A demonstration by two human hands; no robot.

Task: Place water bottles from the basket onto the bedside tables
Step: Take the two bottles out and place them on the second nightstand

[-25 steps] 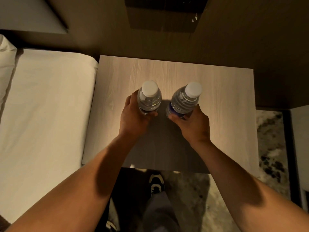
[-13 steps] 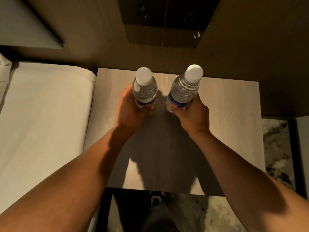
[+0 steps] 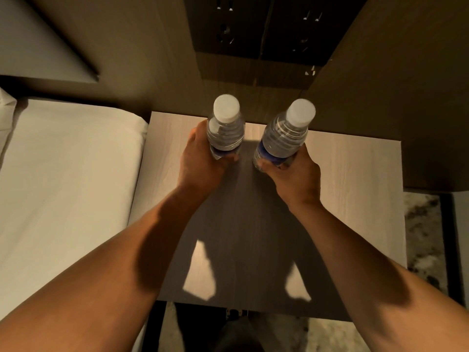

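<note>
Two clear water bottles with white caps and blue labels stand upright over the back part of a pale wooden bedside table (image 3: 355, 179). My left hand (image 3: 200, 163) is wrapped around the lower half of the left bottle (image 3: 225, 130). My right hand (image 3: 294, 174) grips the base of the right bottle (image 3: 285, 137), which leans slightly to the right. I cannot tell whether the bottle bottoms touch the tabletop, because my fingers hide them. No basket is in view.
A bed with a white sheet (image 3: 63, 186) lies directly left of the table. A brown wall panel with dark socket plates (image 3: 266, 29) rises behind it. Patterned carpet (image 3: 423, 237) shows at the right, and my shoe (image 3: 236, 313) under the table's front edge.
Both hands have carried the bottles farther toward the back edge of the table, and my view has come closer to the tabletop. The grips on both bottles are unchanged.
</note>
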